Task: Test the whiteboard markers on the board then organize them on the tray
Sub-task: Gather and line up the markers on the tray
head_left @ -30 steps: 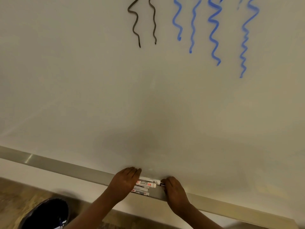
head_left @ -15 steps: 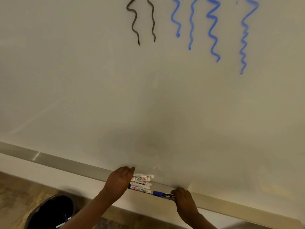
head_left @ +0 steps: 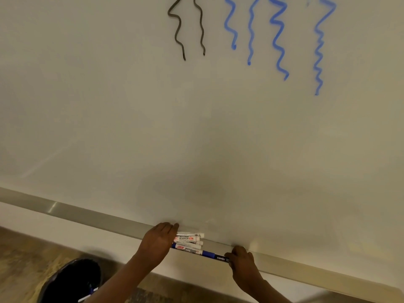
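A bundle of white whiteboard markers [head_left: 189, 239] lies on the grey metal tray [head_left: 91, 216] under the whiteboard [head_left: 196, 132]. My left hand [head_left: 158, 240] covers the bundle's left ends, fingers resting on them. A dark blue marker [head_left: 215, 256] lies along the tray's front edge, partly pulled out to the right of the bundle. My right hand [head_left: 240, 259] pinches that marker's right end. Black squiggles [head_left: 185, 27] and blue squiggles [head_left: 277, 36] run down the top of the board.
A black bin [head_left: 70, 281] stands on the floor at lower left with a marker inside it. The tray runs on diagonally to the right [head_left: 328, 272] past my right hand. A pale wall strip sits below the tray.
My right hand has slid right along the tray, drawing the blue marker out of the bundle. My left hand has stayed on the markers' left ends.
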Action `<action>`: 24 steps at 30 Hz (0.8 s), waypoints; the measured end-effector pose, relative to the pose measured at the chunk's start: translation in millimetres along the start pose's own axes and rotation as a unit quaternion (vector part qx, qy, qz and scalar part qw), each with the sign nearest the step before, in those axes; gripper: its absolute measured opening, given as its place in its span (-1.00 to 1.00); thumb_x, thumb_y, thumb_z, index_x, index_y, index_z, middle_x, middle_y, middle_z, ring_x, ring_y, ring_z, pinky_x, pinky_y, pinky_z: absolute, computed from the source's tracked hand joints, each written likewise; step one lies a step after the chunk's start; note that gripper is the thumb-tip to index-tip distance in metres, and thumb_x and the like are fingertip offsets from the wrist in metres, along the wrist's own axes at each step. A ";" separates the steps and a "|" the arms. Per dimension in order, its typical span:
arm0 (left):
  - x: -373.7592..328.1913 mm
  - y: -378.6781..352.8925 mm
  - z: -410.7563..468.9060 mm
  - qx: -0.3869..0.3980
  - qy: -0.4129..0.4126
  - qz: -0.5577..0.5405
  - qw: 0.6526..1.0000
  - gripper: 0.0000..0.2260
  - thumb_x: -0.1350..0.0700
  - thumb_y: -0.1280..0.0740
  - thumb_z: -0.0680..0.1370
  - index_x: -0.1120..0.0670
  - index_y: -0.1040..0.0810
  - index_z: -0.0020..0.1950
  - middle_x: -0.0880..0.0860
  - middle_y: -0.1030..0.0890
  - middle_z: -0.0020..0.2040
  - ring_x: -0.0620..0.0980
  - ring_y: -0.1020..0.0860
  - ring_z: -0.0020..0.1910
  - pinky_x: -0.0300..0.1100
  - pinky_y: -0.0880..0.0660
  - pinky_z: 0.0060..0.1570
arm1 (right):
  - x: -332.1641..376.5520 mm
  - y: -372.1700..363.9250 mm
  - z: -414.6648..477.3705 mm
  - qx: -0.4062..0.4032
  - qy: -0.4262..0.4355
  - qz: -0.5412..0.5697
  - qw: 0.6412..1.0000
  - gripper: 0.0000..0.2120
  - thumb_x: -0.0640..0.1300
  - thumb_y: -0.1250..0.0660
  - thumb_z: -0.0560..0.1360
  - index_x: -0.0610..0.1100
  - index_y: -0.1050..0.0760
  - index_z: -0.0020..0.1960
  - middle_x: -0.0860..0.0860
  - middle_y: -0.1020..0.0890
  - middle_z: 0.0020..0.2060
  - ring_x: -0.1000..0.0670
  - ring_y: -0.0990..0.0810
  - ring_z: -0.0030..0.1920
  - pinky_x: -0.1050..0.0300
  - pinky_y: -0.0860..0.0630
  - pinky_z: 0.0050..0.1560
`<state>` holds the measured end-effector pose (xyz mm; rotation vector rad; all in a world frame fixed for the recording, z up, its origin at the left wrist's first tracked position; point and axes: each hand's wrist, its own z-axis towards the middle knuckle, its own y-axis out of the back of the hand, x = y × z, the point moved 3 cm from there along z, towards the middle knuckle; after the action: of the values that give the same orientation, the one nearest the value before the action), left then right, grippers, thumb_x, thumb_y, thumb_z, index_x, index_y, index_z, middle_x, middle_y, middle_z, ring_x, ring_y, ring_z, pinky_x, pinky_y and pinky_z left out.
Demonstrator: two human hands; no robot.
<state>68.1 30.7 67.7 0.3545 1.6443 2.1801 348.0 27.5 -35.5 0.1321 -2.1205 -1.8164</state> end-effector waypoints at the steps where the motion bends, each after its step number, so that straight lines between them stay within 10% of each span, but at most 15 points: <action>1: 0.6 0.3 -0.4 0.002 0.003 -0.002 1.000 -0.41 0.01 -0.70 0.01 0.19 -0.68 -0.03 0.10 -0.68 -0.21 0.01 -0.66 -0.28 -0.20 -0.60 -0.35 | 0.0 0.4 -0.3 -0.004 0.001 -0.007 1.000 -0.61 -0.12 -0.65 0.03 0.13 -0.61 -0.23 0.16 -0.40 -0.37 0.09 -0.45 -0.40 0.40 0.10 -0.36; 24: 2.6 -0.3 5.5 -0.003 -0.013 0.016 1.000 -0.34 -0.10 -0.69 -0.02 0.17 -0.69 -0.03 0.11 -0.69 -0.16 0.06 -0.68 -0.20 -0.14 -0.62 -0.28 | 5.5 5.4 -0.5 -0.048 0.071 -0.063 0.994 -0.51 -0.01 -0.68 0.00 -0.03 -0.67 -0.11 0.06 -0.50 -0.34 0.05 -0.49 -0.38 0.26 -0.26 -0.39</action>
<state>68.2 36.7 68.8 0.4083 1.6292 2.1942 343.8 26.4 -29.2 0.3673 -1.9625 -1.9155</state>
